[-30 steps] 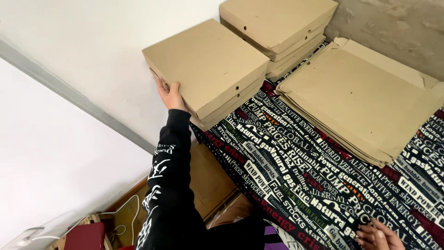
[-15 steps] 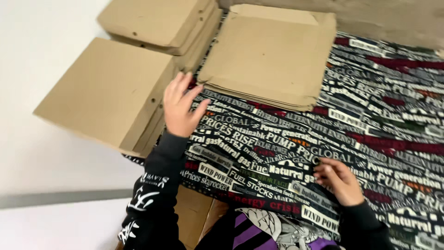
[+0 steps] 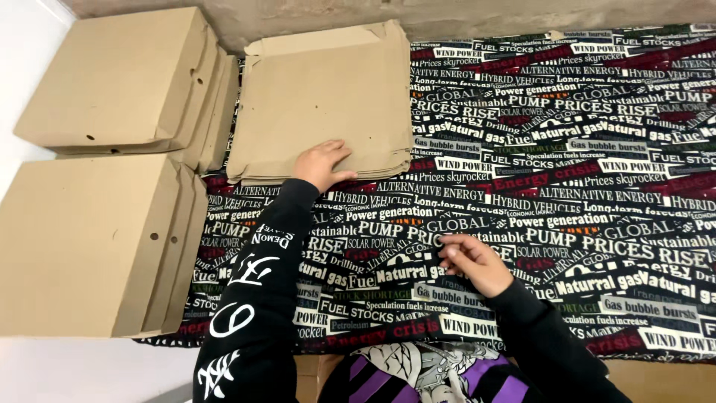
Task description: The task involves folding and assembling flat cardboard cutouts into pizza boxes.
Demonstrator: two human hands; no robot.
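Head view shows my left hand (image 3: 322, 163) flat on the near edge of the stack of flat cardboard sheets (image 3: 321, 97), grip wide and holding nothing. Right hand (image 3: 470, 261) rests on the printed cloth (image 3: 567, 164), nearer me than the stack, fingers loosely curled, empty. I'd judge lifting only the top sheet by its edge works best. Folded boxes (image 3: 112, 82) sit left of the stack.

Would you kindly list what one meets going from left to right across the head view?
Folded cardboard boxes → stack of flat cardboard sheets with the left hand on it → right hand → printed cloth.
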